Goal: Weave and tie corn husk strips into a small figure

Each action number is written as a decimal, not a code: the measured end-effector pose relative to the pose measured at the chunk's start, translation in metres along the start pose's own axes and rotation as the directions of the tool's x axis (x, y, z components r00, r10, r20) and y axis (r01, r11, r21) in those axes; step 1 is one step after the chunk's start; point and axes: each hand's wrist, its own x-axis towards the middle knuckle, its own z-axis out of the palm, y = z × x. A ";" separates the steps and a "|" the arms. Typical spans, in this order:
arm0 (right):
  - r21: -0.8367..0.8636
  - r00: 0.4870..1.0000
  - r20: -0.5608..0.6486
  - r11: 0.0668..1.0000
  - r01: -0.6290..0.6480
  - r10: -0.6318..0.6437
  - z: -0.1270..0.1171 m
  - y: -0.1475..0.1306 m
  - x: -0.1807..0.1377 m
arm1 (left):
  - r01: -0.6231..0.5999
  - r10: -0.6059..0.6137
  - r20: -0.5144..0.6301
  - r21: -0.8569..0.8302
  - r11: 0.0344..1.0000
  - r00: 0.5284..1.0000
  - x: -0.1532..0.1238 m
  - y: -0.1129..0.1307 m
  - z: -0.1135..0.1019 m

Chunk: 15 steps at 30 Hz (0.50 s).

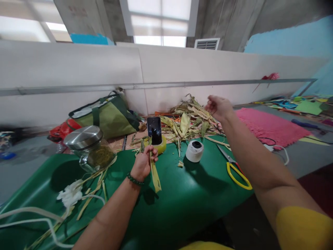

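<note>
My left hand (142, 164), with a beaded bracelet at the wrist, is closed around a folded strip of dried corn husk (155, 177) above the green mat. The strip's lower end hangs below the fingers. My right hand (220, 107) is raised at the right, its fingertips pinched together. Whatever may be between them is too small to make out. Behind and below it lies a heap of dried corn husks (184, 123). A phone (154, 129) leans upright by a yellow tape roll (161, 146) just beyond my left hand. A white roll (194, 151) stands between my arms.
Yellow-handled scissors (238, 173) lie under my right forearm. On the left are a lidded glass jar (91, 149), crumpled white tissue (70, 193), white cable (31, 210) and loose husk strips. A green bag (111, 116) rests by the wall. Pink cloth (270, 126) is at right.
</note>
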 end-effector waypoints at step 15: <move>-0.619 0.601 0.776 0.415 0.667 0.192 0.020 -0.048 -0.123 | 0.028 -0.028 0.116 -0.004 1.000 0.993 -0.018 0.012 0.019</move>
